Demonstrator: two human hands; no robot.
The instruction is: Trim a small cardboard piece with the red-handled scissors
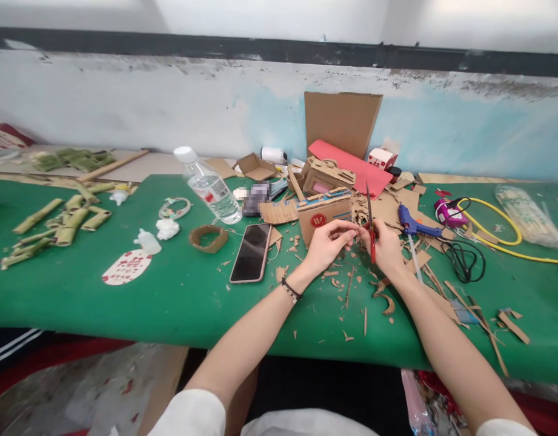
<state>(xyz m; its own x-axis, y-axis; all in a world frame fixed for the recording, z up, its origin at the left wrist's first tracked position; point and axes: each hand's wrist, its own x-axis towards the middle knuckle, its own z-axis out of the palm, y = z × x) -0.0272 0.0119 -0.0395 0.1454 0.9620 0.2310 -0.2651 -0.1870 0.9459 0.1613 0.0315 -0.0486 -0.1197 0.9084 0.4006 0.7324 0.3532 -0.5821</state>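
Observation:
My right hand (382, 248) is closed round red-handled scissors (372, 239), whose dark blades point up and away from me. Just left of it, my left hand (328, 243) has its fingers pinched together near my right fingertips; whatever they hold is too small to make out. Right behind my left hand stands a cardboard box (323, 213) with a red round logo. Cardboard scraps (346, 284) lie scattered on the green table below both hands.
A phone (250, 253), a cardboard ring (208, 238) and a water bottle (214, 189) stand or lie to the left. Farther left are green stalk pieces (69, 225). A blue glue gun (417, 224), yellow cable (501, 206) and bagged sticks (528, 218) are on the right.

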